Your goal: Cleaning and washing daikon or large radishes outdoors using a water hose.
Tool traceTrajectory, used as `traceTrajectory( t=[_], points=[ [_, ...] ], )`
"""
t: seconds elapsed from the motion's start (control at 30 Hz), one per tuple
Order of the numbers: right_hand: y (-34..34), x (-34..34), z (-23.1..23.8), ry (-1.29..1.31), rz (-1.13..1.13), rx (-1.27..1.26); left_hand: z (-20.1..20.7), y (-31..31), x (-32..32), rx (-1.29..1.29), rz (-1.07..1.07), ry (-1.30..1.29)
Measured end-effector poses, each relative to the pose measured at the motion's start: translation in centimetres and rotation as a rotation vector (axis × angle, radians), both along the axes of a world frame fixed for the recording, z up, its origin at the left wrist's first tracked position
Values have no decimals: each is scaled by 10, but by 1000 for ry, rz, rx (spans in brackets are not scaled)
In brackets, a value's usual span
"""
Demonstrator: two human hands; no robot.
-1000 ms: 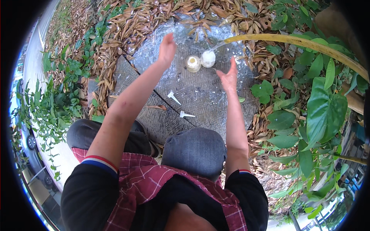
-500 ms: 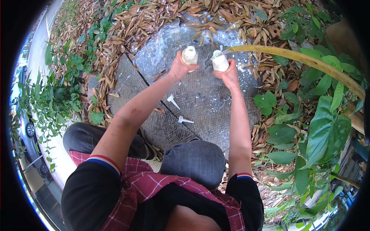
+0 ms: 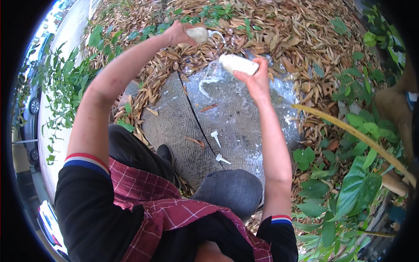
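Note:
My left hand is closed around a cloudy white bottle, held sideways over the dry leaves at the far side. Whitish liquid spills from its mouth. Nearer and to the right, my right hand grips a second white bottle, tilted with its mouth toward the left. A thin pale stream falls from that one onto the wet grey slab. Two white cone-shaped nozzle caps lie on the slab near my knee, one a little farther off than the other nozzle cap.
A yellow hose reaches in from the right, its end over the slab's right edge. Brown fallen leaves surround the slab. Green plants crowd the right side, and a pavement with parked cars lies to the left.
Both bottles, held mostly upright before, are now tipped and pouring. My left hand has moved away and to the left. The right bottle has left the hose end, and the view has shifted.

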State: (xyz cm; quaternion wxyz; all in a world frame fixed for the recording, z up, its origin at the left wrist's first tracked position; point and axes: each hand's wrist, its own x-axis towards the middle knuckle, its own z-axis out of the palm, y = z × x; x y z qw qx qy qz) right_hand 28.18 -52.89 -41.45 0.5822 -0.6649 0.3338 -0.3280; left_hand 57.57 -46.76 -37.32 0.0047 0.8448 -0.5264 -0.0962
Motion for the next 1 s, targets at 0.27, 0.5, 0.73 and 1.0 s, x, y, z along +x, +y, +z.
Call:
traceTrajectory(
  t=[0.27, 0.5, 0.73, 1.0],
  points=[
    [-59, 126, 123, 347, 70, -770, 140, 7, 49, -64, -95, -224],
    [-67, 180, 177, 187, 145, -699, 175, 26, 99, -252, 25, -47],
    [-101, 202, 137, -419, 257, 99, 145, 54, 131, -393, 222, 585],
    [-69, 187, -18, 771, -138, -504, -68, 100, 164, -109, 533, 99]
  ],
)
